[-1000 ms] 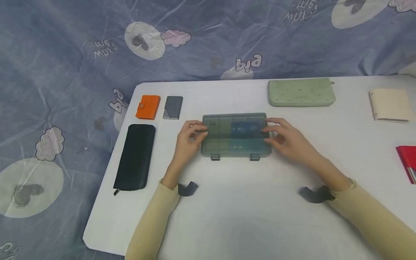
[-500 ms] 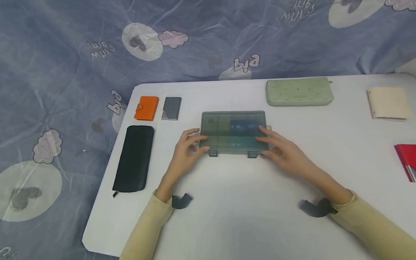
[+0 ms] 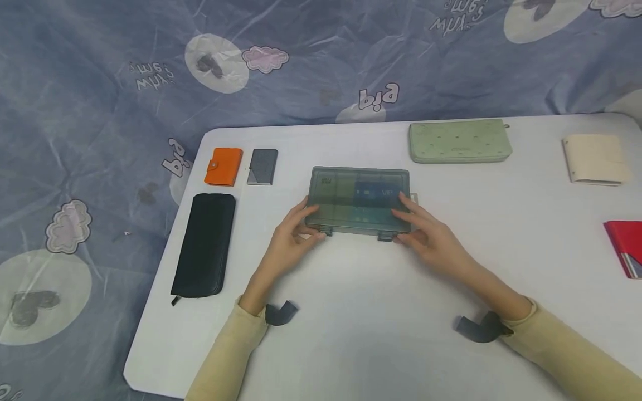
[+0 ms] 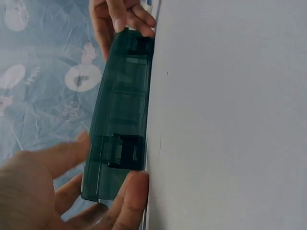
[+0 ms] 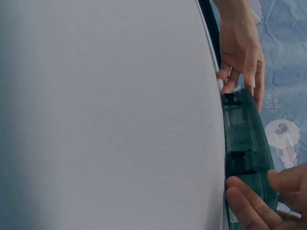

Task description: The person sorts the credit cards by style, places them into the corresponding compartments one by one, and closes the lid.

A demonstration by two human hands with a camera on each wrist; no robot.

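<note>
A translucent dark green plastic storage box (image 3: 346, 200) lies on the white table with its lid down. Through the lid shows a blue card (image 3: 373, 193) with letters that look like VIP. My left hand (image 3: 288, 242) holds the box's front left corner, thumb at the front edge beside a latch (image 4: 127, 151) and a finger on the lid. At the front right corner my right hand (image 3: 436, 239) grips likewise, fingertips on the lid and thumb low by the other latch (image 3: 385, 236). Both latches hang at the front; whether they are fastened I cannot tell.
On the left lie an orange card holder (image 3: 223, 166), a grey card holder (image 3: 262, 166) and a black zip wallet (image 3: 204, 245). Toward the back right are a green case (image 3: 460, 141) and a cream notebook (image 3: 597, 159). A red item (image 3: 627, 242) lies at the right edge.
Both hands have slid from the box's sides to its front corners, with thumbs now at the front edge. The box has shifted slightly back and turned a little.
</note>
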